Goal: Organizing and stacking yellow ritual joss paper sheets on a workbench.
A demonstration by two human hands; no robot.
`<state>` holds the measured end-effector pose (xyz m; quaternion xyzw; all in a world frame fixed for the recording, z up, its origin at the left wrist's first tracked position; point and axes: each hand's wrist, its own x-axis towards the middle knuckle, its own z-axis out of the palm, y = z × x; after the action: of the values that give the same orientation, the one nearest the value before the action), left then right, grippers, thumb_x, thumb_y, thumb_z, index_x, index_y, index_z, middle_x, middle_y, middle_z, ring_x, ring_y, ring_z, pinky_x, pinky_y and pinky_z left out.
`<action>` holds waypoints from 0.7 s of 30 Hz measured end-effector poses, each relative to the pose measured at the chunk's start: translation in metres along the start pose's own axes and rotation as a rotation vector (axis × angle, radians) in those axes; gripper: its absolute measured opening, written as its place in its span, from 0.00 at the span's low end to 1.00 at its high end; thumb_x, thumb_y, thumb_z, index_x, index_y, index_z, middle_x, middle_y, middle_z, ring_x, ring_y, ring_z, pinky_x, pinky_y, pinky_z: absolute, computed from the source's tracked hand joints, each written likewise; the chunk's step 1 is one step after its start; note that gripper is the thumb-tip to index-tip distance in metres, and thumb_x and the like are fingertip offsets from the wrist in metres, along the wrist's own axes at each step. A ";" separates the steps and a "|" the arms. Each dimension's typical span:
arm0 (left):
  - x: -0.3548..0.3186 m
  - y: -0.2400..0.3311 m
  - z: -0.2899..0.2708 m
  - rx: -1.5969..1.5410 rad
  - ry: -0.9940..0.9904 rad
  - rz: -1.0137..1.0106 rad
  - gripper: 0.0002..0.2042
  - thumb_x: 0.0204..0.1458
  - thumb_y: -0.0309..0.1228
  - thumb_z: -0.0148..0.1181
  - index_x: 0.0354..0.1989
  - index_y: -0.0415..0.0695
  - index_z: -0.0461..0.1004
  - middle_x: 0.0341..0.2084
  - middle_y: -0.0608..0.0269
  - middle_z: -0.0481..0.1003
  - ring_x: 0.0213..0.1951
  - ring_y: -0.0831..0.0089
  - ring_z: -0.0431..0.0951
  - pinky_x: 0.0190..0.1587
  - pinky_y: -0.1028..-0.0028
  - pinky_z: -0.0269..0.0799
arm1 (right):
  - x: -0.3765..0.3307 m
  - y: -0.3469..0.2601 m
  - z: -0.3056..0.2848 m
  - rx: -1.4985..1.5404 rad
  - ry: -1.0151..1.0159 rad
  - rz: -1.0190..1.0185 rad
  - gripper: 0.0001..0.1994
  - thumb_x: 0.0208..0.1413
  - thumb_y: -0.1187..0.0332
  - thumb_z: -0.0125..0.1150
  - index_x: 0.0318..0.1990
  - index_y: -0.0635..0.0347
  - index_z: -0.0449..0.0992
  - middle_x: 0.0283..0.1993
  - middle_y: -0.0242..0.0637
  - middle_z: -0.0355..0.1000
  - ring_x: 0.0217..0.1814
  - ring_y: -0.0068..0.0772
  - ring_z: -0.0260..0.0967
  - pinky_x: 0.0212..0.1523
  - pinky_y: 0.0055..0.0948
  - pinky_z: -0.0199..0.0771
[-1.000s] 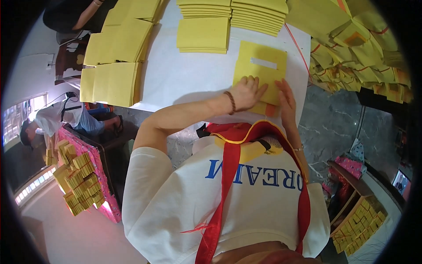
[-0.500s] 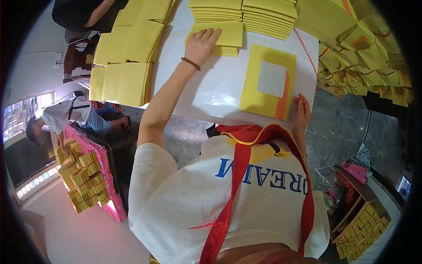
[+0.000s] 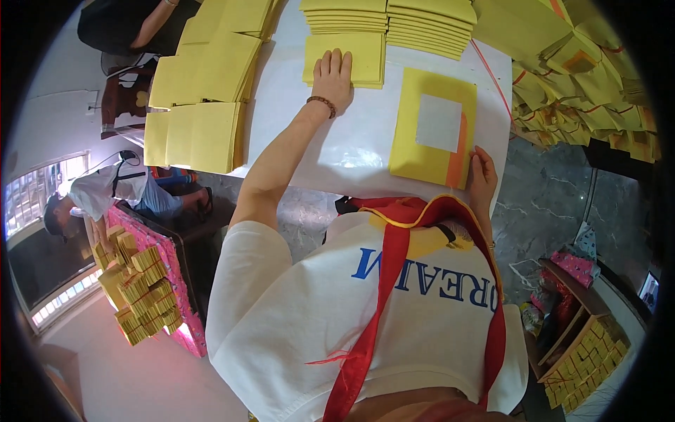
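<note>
Left grip [image 3: 333,73] lies flat, fingers spread, on a small stack of yellow sheets [image 3: 362,58] at the white worktop's [image 3: 344,144] far edge; right grip [image 3: 482,176] pinches the near corner of a yellow sheet with silver square [image 3: 434,126].

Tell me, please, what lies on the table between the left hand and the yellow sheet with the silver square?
Nothing: in the head view, only bare white table separates the left hand, flat on a small yellow stack, from the sheet.
</note>
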<state>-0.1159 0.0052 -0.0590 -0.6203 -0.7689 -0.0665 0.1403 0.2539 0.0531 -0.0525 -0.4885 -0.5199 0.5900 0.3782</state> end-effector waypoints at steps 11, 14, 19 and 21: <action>0.011 -0.020 -0.023 0.032 -0.072 0.027 0.31 0.43 0.35 0.56 0.59 0.45 0.55 0.58 0.53 0.55 0.59 0.53 0.54 0.57 0.47 0.49 | 0.006 -0.009 -0.006 -0.245 -0.065 -0.282 0.12 0.56 0.72 0.52 0.48 0.60 0.72 0.45 0.32 0.69 0.43 0.22 0.65 0.43 0.20 0.64; 0.016 0.013 -0.052 -0.074 -0.096 0.058 0.33 0.42 0.33 0.57 0.60 0.45 0.53 0.59 0.51 0.54 0.59 0.53 0.54 0.57 0.47 0.48 | 0.006 -0.009 -0.011 -0.319 -0.029 -0.248 0.13 0.54 0.73 0.53 0.47 0.58 0.73 0.43 0.33 0.69 0.40 0.23 0.66 0.41 0.20 0.65; -0.021 0.093 -0.089 -0.675 0.030 0.360 0.17 0.42 0.25 0.55 0.44 0.41 0.71 0.38 0.52 0.71 0.42 0.55 0.69 0.43 0.64 0.65 | 0.015 0.000 -0.009 -0.339 -0.114 -0.181 0.13 0.55 0.73 0.53 0.49 0.60 0.71 0.42 0.32 0.68 0.41 0.22 0.65 0.43 0.19 0.65; -0.047 0.122 -0.084 -0.675 -0.084 0.458 0.19 0.43 0.33 0.62 0.46 0.45 0.71 0.40 0.56 0.70 0.42 0.58 0.68 0.43 0.64 0.65 | 0.016 0.003 -0.007 -0.348 -0.132 -0.192 0.14 0.54 0.73 0.53 0.49 0.60 0.71 0.41 0.32 0.68 0.41 0.22 0.65 0.43 0.20 0.65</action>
<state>0.0236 -0.0354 -0.0016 -0.7887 -0.5512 -0.2565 -0.0915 0.2570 0.0697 -0.0581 -0.4548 -0.6821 0.4831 0.3076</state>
